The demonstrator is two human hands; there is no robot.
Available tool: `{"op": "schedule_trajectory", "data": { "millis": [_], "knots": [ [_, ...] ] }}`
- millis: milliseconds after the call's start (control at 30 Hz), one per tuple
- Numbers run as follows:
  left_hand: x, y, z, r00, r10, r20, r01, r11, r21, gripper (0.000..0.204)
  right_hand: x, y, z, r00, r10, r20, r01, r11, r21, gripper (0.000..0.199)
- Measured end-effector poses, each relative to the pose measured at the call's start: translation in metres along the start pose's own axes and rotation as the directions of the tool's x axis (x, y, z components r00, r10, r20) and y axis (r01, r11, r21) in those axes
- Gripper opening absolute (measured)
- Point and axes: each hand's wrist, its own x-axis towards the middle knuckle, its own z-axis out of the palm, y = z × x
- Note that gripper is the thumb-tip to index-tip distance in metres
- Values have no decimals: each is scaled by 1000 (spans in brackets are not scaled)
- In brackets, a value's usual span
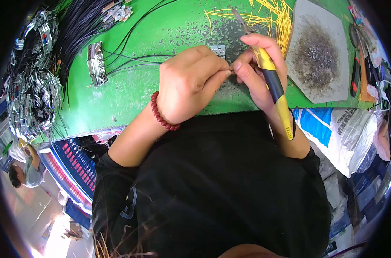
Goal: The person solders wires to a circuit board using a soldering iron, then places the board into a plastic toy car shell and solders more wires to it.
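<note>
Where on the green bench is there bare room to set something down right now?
Bare green table lies between the metal connector block and the left hand, crossed only by thin black wires. Crowded: the metal parts heap far left, yellow wire pieces and grey board beyond the right hand.

Setting: small electronics or cable-assembly workshop. Evidence: green workbench (131,86) with a worn, scuffed patch; bundle of black cables (81,26) at its far left; heap of shiny metal connector housings (32,94) beside it; one metal connector (96,64) with black leads lying on the bench; scattered yellow wire offcuts (264,15); grey board (320,56) dusted with dark metal scraps; blue plastic crates (75,167) below the bench; white woven sack (337,133) at right.
</note>
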Motion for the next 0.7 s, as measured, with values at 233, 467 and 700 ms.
{"op": "schedule_trajectory", "data": {
  "millis": [233,467,700],
  "knots": [
    [1,-14,8,998,70,3,-69,975,213,16,-7,-5,-40,952,-272,-140,218,924,-315,31],
    [3,-13,12,998,2,69,-21,960,280,13,-50,-21,-132,845,-308,-437,97,892,-442,40],
    [4,-18,15,998,-7,70,-8,978,209,13,-40,-19,-198,603,-317,-732,11,921,-389,9]
  ]
}}
